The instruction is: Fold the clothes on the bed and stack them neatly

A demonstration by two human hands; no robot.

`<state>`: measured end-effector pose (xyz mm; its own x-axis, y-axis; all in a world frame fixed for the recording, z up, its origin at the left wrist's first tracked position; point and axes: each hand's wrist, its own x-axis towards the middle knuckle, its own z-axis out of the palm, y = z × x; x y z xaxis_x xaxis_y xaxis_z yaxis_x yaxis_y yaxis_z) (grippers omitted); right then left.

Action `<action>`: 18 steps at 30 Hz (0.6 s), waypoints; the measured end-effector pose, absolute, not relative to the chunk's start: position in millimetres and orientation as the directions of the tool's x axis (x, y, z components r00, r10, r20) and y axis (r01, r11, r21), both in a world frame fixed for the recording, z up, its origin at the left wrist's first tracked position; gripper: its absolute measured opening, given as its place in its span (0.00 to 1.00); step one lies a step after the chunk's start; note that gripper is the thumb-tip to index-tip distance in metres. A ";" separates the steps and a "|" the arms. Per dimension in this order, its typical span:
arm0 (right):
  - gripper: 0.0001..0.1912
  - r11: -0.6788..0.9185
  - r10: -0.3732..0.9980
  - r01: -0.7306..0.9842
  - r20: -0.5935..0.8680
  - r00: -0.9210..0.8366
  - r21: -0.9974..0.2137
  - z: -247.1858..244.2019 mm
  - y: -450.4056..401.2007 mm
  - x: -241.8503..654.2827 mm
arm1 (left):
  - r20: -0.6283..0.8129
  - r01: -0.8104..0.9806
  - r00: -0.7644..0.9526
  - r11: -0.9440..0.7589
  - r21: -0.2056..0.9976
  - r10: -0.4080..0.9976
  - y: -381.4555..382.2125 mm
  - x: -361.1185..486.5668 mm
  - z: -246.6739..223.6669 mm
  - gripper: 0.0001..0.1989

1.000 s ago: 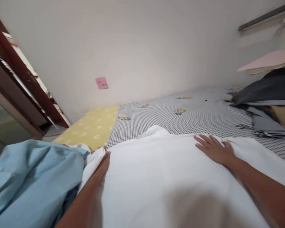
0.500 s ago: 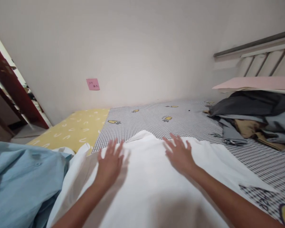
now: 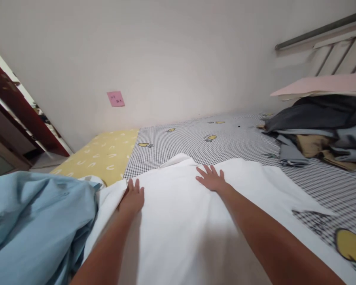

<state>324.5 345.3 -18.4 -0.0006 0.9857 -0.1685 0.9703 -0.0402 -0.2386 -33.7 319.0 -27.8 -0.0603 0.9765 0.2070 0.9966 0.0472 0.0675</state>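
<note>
The right hand [image 3: 211,180], splayed, and the unclenched left hand [image 3: 132,200] are laid on white cloth [image 3: 172,213], spread over checked sheeting [image 3: 178,144]. Blue fabric [image 3: 41,217] is noted alongside, left; sheeting is exposed toward the wall [image 3: 190,59].

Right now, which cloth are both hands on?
The white cloth, spread out mid-view; the blue cloth lies bunched at left, the dark grey cloth heaped at right.

The plain white garment [image 3: 169,213] lies spread across the checked sheet [image 3: 180,143].
</note>
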 end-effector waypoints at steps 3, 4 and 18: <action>0.36 0.010 0.978 0.967 -0.200 -0.064 -0.256 -4.6 299.4 322.5 | 0.176 0.993 0.115 -0.115 -0.006 0.978 257.6 -19.0 -10.8 0.28; 0.36 0.036 0.976 0.965 -0.197 -0.090 -0.261 -2.2 277.5 322.1 | 0.132 0.984 0.178 -0.175 -0.030 0.975 233.1 -16.9 -8.0 0.28; 0.21 0.286 0.928 0.815 -0.067 -0.367 -0.505 -74.8 -104.8 371.6 | 0.246 0.964 0.243 -0.262 0.049 0.938 -170.7 -49.3 -119.2 0.25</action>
<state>371.6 -104.8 -74.8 -0.3670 0.9278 -0.0668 0.8146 0.2859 -0.5047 -49.3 -170.7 -119.2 0.2425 0.9384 0.2463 0.9638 -0.2621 0.0495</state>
